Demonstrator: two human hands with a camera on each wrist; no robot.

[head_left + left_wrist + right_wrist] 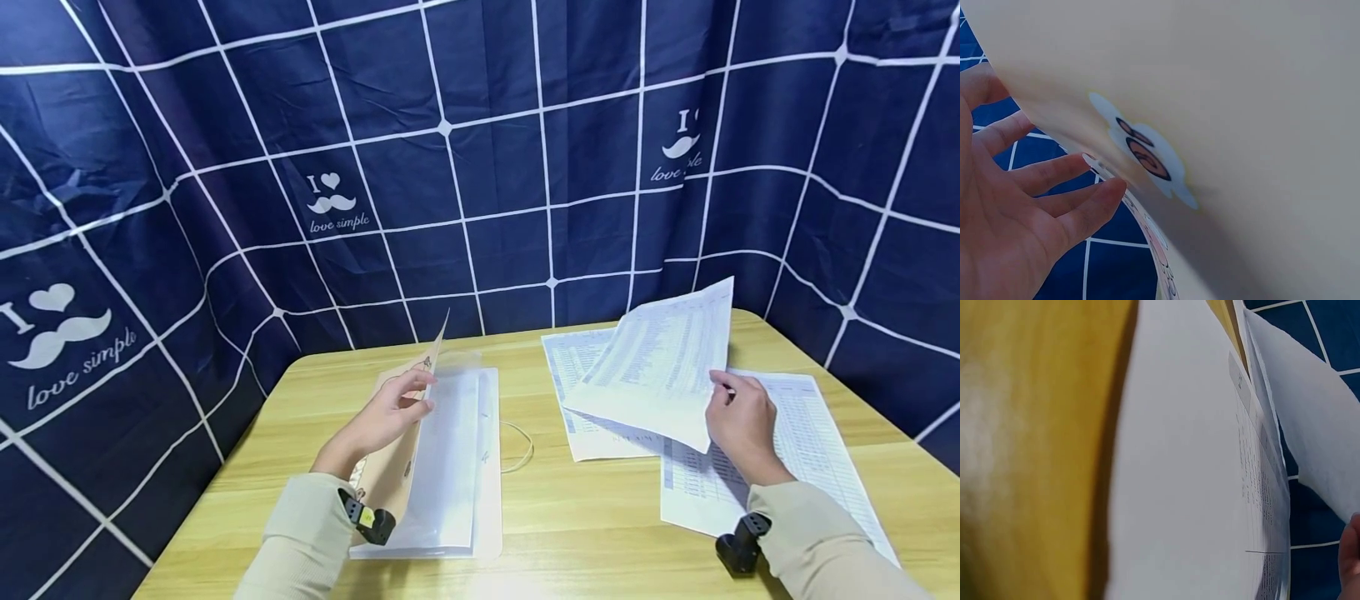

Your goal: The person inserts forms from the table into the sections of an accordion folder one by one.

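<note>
My left hand (pixel 390 417) is at the raised beige cover of a document folder (pixel 491 500), its fingers relaxed and spread, tips at the cover's edge. Small cartoon figures are printed on the cover (pixel 1260 125), which bends upward beside the left hand. Under it show translucent plastic sleeves (pixel 453 450). On the right, my right hand (pixel 742 421) pinches a printed sheet (pixel 660 358) by its right edge. That sheet is lifted and tilted above other papers. Only a sliver of the right hand (pixel 1350 559) shows in the right wrist view, at the lifted paper's edge.
Two printed sheets lie on the wooden table (pixel 570 517): one paper (pixel 562 358) behind the lifted one, another paper (pixel 810 442) under the right forearm. A thin elastic loop (pixel 531 450) sticks out from the folder. A blue gridded curtain (pixel 495 183) surrounds the table's back and sides.
</note>
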